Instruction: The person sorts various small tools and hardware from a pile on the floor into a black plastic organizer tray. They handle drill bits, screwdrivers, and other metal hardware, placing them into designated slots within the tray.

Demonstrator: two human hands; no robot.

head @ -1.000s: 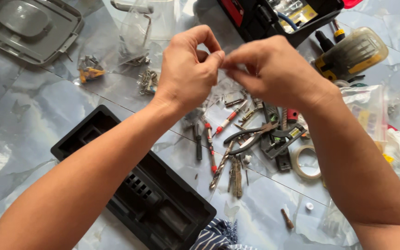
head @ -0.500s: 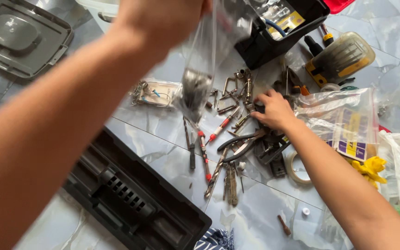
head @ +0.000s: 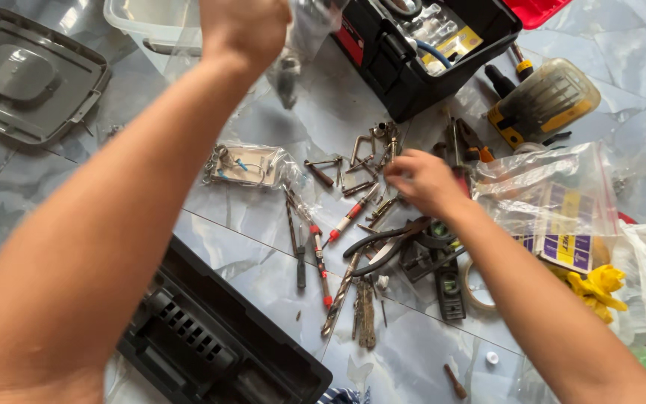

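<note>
Bag point(head: 293, 52), clear plastic with small metal parts inside, hangs at the upper middle of the frame from the left hand point(head: 244, 26), raised high with fingers closed on its top edge. Below lies a black case point(head: 218, 337) on the tiled floor point(head: 31, 194). Right of centre, the right hand point(head: 420, 179) reaches down, fingers pinched over scattered bits point(head: 368, 157); whether they grip one is unclear.

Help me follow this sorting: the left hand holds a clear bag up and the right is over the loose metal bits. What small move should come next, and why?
Probably the right hand pinches one small metal piece from the pile beneath it. Its fingers are curled just above those parts, while the left hand holds the clear bag raised off the floor, apart from the pile.
</note>
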